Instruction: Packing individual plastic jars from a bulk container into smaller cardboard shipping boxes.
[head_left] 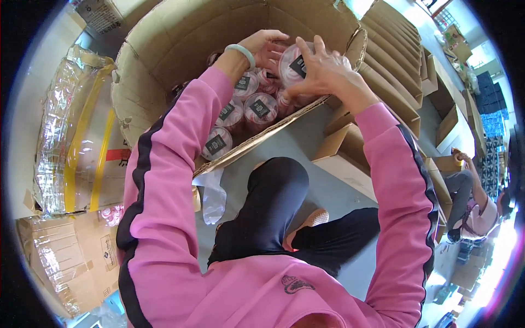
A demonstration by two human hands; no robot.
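Both my hands are inside a large open cardboard box (164, 49) that holds several round clear tubs with pink-and-white swirled contents and dark labels. My right hand (327, 70) spans one raised tub (292, 63), thumb on its near side and fingers over its right and far side. Beside that tub's left edge is my left hand (266, 48), fingers apart and slightly bent; whether they touch it I cannot tell. Below the hands lie more tubs, among them a labelled one (261, 109) and another near the box's front edge (216, 143).
To the right stand rows of open cardboard cartons (388, 49) and a white-sided carton (347, 158). Taped boxes (82, 136) are stacked at the left. A clear plastic bag (214, 197) lies by my knee. Another person (476, 208) sits at the far right.
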